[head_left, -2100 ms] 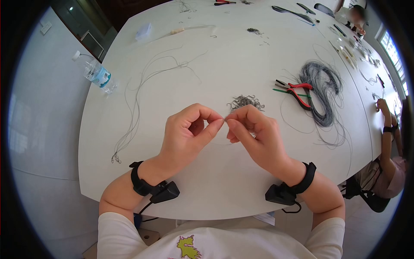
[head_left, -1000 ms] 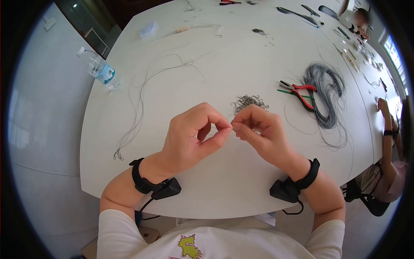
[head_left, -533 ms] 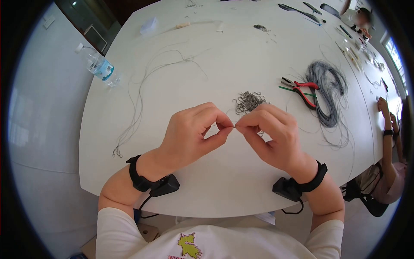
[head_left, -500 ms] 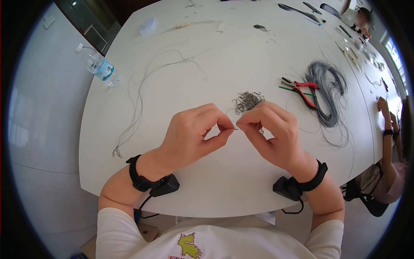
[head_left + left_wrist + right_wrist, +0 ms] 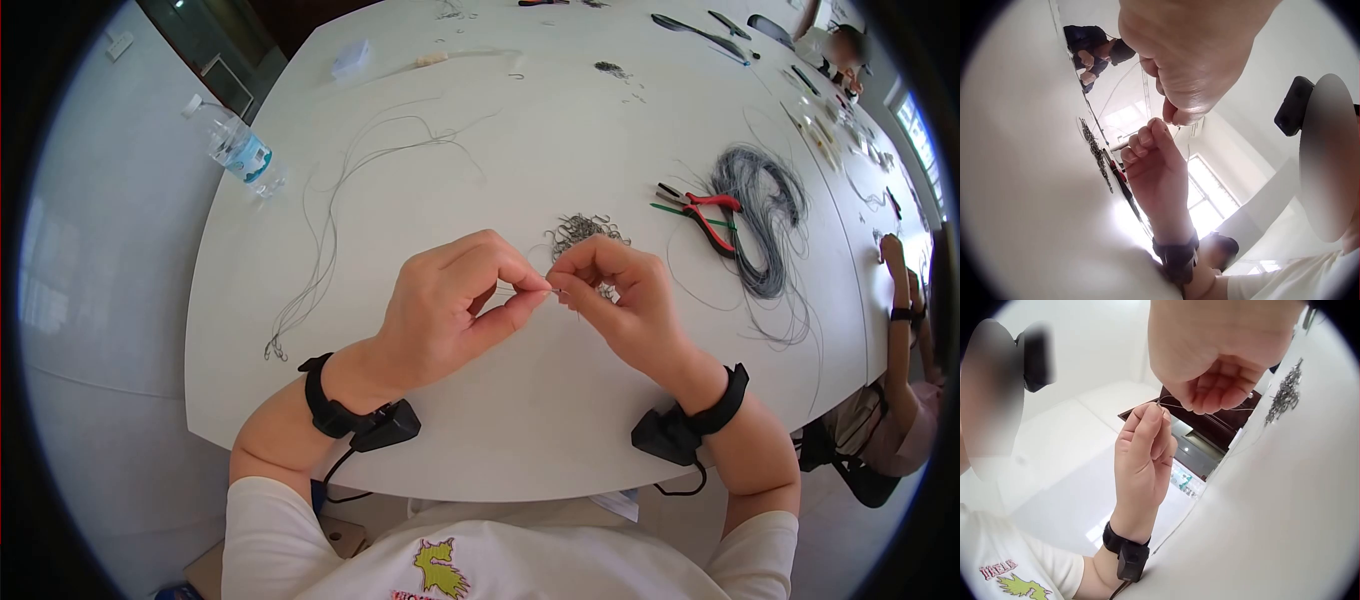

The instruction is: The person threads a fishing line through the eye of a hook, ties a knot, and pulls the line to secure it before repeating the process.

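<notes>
Over the near middle of the white table (image 5: 500, 420), both hands meet fingertip to fingertip. My left hand (image 5: 445, 305) pinches a small metal fish hook (image 5: 557, 291) between thumb and forefinger, most of it hidden by the fingertips. Thin fishing line (image 5: 1242, 410) runs by the fingers, and a small loop of it shows above the left fingertips in the right wrist view. My right hand (image 5: 630, 305) pinches the line right at the hook, its other fingers curled. Just beyond the hands lies a pile of fish hooks (image 5: 580, 230), partly covered by the right hand.
Red-handled pliers (image 5: 715, 225) and a grey coil of line (image 5: 765, 270) lie at the right. Long lines with hooks (image 5: 275, 350) at their ends stretch along the left, near a water bottle (image 5: 240, 152). Other people sit around the table.
The hands have shifted slightly right and away in view. Half a second ago a small gap showed between the fingertips; now the right fingertips are back against the hook.
</notes>
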Motion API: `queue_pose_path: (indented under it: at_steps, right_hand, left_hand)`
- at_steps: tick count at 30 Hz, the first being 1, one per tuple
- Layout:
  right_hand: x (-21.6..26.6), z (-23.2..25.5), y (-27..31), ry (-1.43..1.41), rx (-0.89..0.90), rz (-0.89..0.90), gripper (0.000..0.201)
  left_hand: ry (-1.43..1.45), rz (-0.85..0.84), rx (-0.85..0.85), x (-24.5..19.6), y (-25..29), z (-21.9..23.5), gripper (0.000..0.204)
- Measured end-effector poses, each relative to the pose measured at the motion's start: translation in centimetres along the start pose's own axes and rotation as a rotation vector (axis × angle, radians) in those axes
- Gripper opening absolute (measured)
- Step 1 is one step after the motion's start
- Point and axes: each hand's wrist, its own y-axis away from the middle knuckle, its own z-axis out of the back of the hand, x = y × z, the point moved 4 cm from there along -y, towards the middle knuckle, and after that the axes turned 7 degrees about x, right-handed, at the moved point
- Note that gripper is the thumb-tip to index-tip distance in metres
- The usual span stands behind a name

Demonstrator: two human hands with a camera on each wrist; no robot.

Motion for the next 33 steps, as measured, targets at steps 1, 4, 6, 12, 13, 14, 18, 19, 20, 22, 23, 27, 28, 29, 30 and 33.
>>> queue_pose_path:
  at_steps: [1,4,6,12,13,14,18,19,20,22,23,27,28,29,30,33]
  right_hand:
    - [0.1,-0.2,0.1,0.000,0.002,0.000,0.006]
    - [1.1,-1.0,0.6,0.159,0.019,0.123,0.005]
    - [2.4,-1.4,0.8,0.279,0.038,0.243,0.009]
    - [4.4,-0.7,1.1,0.568,-0.061,0.493,0.016]
    - [4.4,-0.5,1.0,0.568,-0.062,0.491,0.016]
    - [4.2,-0.2,0.9,0.551,-0.088,0.470,0.015]
    - [3.0,0.9,0.3,0.375,-0.143,0.371,0.011]
    - [2.6,1.0,0.2,0.334,-0.124,0.299,0.007]
    - [2.4,0.9,0.2,0.335,-0.124,0.300,0.007]
    - [1.4,0.7,0.0,0.166,-0.079,0.191,0.003]
    - [1.2,0.5,0.1,0.167,-0.078,0.191,0.003]
    - [0.3,-1.2,0.4,-0.113,0.050,-0.013,0.005]
    - [0.4,-1.5,0.5,-0.110,0.088,-0.019,0.006]
    - [0.6,-1.6,0.6,-0.122,0.096,-0.022,0.005]
    - [0.7,-1.6,0.6,-0.122,0.097,-0.025,0.005]
    - [0.8,-1.4,0.7,-0.036,0.092,0.024,0.003]
  left_hand:
    - [0.035,0.024,-0.027,0.2,0.0,0.0,0.015]
    - [0.058,0.068,-0.070,0.5,0.1,0.2,0.014]
    - [0.049,0.090,-0.084,0.7,0.2,0.2,0.014]
    - [-0.035,0.063,-0.015,0.7,0.0,-0.2,0.016]
    - [-0.067,0.020,0.016,0.4,-0.1,-0.3,0.017]
    - [-0.099,-0.024,0.046,0.2,-0.2,-0.4,0.019]
    - [-0.073,-0.102,0.029,0.4,-0.2,-0.7,0.020]
    - [-0.065,-0.114,0.023,0.3,-0.2,-0.7,0.020]
    - [-0.058,-0.126,0.017,0.1,-0.3,-0.6,0.020]
    - [-0.005,-0.074,0.036,-0.2,-0.3,-0.2,0.019]
    - [0.049,-0.022,0.057,-0.3,-0.2,-0.1,0.017]
    - [0.279,0.230,0.063,0.7,0.7,-0.1,0.011]
    - [0.447,0.275,0.008,1.3,0.9,-0.4,0.006]
    - [0.616,0.320,-0.049,1.8,1.0,-0.6,0.003]
    - [0.619,0.322,-0.049,1.6,0.9,-0.4,0.003]
    - [0.829,0.391,-0.251,1.4,0.4,1.5,0.011]
